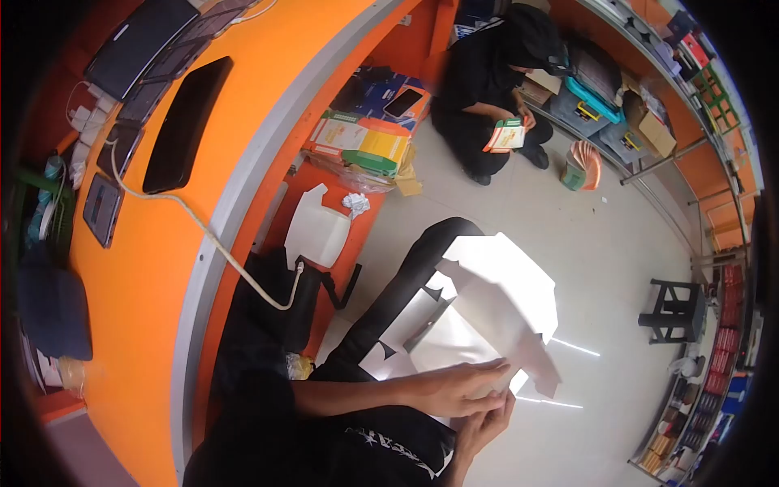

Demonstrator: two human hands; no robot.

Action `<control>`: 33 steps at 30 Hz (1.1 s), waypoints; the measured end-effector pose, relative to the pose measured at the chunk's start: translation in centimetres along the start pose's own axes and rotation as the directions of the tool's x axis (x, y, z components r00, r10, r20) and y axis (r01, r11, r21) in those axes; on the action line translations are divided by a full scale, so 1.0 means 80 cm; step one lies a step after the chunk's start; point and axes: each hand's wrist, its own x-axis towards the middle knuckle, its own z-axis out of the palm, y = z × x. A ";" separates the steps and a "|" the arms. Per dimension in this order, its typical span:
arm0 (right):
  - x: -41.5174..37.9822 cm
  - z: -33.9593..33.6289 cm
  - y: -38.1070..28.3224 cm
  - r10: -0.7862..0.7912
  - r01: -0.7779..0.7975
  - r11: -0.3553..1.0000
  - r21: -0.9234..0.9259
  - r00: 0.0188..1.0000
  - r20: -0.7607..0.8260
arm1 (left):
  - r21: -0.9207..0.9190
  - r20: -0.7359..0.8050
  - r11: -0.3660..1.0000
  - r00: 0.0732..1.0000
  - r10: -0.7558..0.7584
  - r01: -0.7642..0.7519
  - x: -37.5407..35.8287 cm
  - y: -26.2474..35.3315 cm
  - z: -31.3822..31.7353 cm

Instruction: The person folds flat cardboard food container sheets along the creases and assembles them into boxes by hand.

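An open white cardboard box (452, 337) rests on my lap, its lid and side flaps raised and spread outward. My left hand (458, 389) reaches across from the left, its fingers bent together on the box's near right corner. Just below it, my right hand (485, 420) is closed around the same corner, fingers on the card wall. Part of the fingertips of both hands is hidden by the overlap. Another white folded card piece (319, 230) lies on the orange shelf to the left.
An orange desk (154, 325) on the left holds a black tablet (188, 124), phones and a white cable (207, 231). Flat printed cartons (361, 142) are stacked ahead. A co-worker (495, 89) crouches on the floor with a small printed box (506, 135). A black stool (673, 312) stands right.
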 end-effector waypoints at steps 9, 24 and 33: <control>0.070 -0.005 -0.059 0.091 -0.102 0.986 0.131 0.992 0.089 | 0.884 0.096 0.442 0.985 0.142 -0.150 -0.080 0.014 -0.054; 0.022 0.060 -0.027 -0.132 0.149 0.988 -0.049 0.958 0.256 | 0.466 -0.842 0.317 0.524 -0.126 0.826 -0.071 -0.096 -0.234; 0.025 0.064 -0.010 -0.228 0.265 0.960 -0.088 0.926 0.301 | 0.277 -0.943 0.055 0.282 -0.175 0.959 -0.101 -0.293 -0.253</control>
